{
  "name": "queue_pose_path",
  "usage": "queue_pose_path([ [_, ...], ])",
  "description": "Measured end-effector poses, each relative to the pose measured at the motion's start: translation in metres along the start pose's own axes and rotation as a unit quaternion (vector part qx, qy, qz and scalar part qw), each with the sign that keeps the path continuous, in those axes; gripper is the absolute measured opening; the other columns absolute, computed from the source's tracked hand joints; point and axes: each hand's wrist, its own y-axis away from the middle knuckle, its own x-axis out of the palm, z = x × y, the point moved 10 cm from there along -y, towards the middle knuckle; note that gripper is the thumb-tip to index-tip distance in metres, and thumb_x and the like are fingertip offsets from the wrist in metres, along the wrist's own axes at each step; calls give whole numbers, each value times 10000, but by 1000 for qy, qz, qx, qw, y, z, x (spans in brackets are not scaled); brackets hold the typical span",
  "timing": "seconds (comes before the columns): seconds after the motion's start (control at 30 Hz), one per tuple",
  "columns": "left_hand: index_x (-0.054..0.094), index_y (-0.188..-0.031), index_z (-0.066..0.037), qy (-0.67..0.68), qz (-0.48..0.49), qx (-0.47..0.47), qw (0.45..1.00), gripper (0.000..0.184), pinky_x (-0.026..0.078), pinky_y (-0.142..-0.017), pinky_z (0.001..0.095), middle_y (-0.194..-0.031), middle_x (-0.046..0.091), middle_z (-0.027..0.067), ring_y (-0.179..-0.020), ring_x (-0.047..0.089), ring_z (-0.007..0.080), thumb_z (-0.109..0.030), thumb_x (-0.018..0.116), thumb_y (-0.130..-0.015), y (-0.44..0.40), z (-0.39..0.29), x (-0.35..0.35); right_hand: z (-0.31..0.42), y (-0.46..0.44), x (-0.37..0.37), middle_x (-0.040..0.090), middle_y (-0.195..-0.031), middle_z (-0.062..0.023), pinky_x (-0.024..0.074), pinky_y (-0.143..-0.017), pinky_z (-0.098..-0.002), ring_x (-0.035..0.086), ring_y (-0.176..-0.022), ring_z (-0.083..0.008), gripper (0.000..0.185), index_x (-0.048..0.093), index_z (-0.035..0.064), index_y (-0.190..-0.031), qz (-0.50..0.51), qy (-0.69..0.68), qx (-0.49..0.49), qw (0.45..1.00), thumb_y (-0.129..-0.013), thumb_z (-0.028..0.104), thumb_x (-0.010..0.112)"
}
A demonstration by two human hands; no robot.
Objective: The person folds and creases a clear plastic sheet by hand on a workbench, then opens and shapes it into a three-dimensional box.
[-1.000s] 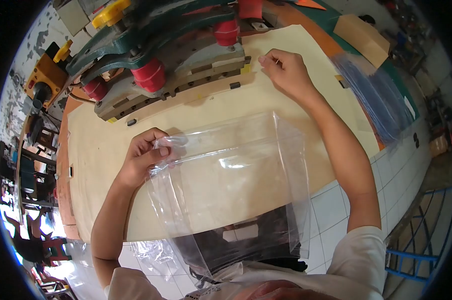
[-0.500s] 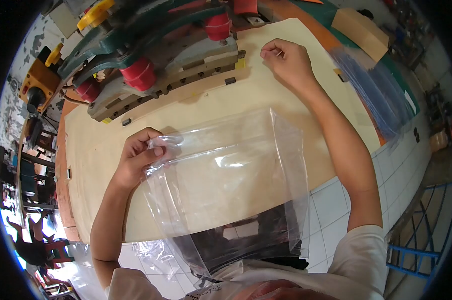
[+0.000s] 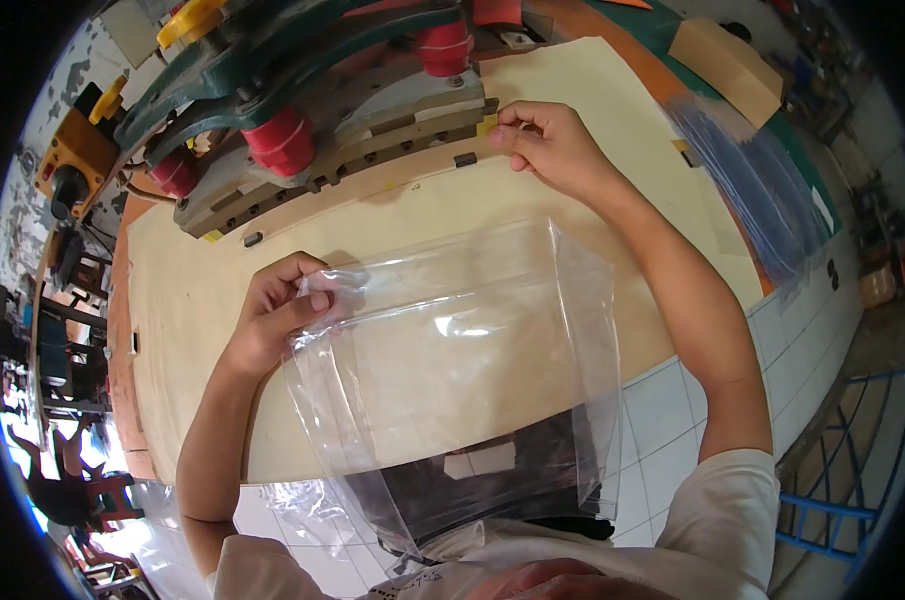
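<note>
My left hand (image 3: 277, 312) pinches the upper left corner of a clear plastic bag (image 3: 462, 350). The bag spreads over the cream-covered table (image 3: 202, 370), and its lower part hangs past the front edge over my lap. My right hand (image 3: 542, 145) is raised at the right end of the machine's metal bar (image 3: 342, 165), beside a yellow-taped tip. Its fingers are pressed together, and anything between them is too small to make out. A small dark block (image 3: 464, 160) lies just left of that hand, and another dark block (image 3: 253, 239) lies above my left hand.
The green press (image 3: 302, 70) with red cylinders and yellow knobs fills the back left. A stack of bluish plastic sheets (image 3: 757, 200) lies at the right, below a cardboard piece (image 3: 727, 70). A blue metal rack (image 3: 832, 510) stands on the floor at the lower right.
My right hand has moved left and slightly down, close to the end of the metal bar. My left hand still holds the bag at about the same place.
</note>
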Motion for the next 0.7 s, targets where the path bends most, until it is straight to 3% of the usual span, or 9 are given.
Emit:
queue_pose_path([
  [0.1, 619, -1083, 7, -6, 0, 1, 1000, 193, 557, -735, 304, -920, 681, 71, -808, 661, 139, -25, 658, -897, -1, 0, 0, 6, 0, 1, 695, -881, -54, 512, -596, -265, 618, -623, -108, 248, 696, -37, -1084, 9, 13, -21, 1000, -959, 178, 704],
  [0.17, 620, -1084, 7, -9, -1, 6, 1000, 191, 559, -736, 307, -920, 681, 71, -807, 661, 139, -25, 658, -899, -1, 0, 0, 10, 3, 0, 589, -745, 28, 453, -583, -223, 540, -633, -48, 120, 677, 15, -966, 2, 21, -23, 1000, -970, 135, 674],
  [0.3, 621, -1091, 12, -5, 3, 9, 1000, 194, 549, -738, 294, -922, 680, 68, -811, 658, 133, -30, 658, -905, -1, 0, 0, 21, 5, -6, 610, -741, 8, 459, -583, -248, 542, -625, -60, 129, 682, -9, -984, -13, 89, -59, 994, -964, 117, 667],
  [0.37, 621, -1093, 13, -4, 1, 13, 1000, 195, 545, -739, 289, -922, 680, 66, -815, 657, 131, -30, 657, -906, -1, 0, 0, 29, 4, -14, 618, -722, -3, 455, -583, -260, 543, -617, -67, 140, 693, -18, -1008, -41, 180, -133, 974, -957, 109, 667],
  [0.6, 621, -1096, 14, -7, 14, 14, 1000, 187, 533, -754, 287, -949, 678, 66, -836, 654, 128, -11, 637, -911, -1, 1, 0, 25, 7, -7, 581, -668, 9, 433, -572, -248, 531, -604, -58, 132, 705, -9, -976, -23, 106, -85, 991, -936, 117, 697],
  [0.67, 620, -1095, 15, -6, 16, 18, 1000, 184, 533, -754, 289, -956, 677, 67, -836, 653, 129, -6, 634, -912, -1, 1, 0, 17, 4, -3, 729, -835, -76, 482, -603, -298, 625, -637, -136, 179, 736, 31, -1015, -19, 98, -65, 993, -902, 171, 725],
  [0.7, 620, -1093, 15, -9, 13, 15, 1000, 182, 534, -754, 290, -959, 677, 69, -837, 654, 131, -3, 631, -913, -1, 1, 1, 18, 3, -3, 729, -835, -76, 482, -603, -298, 625, -637, -136, 179, 736, 31, -1015, -18, 99, -66, 993, -902, 171, 725],
])
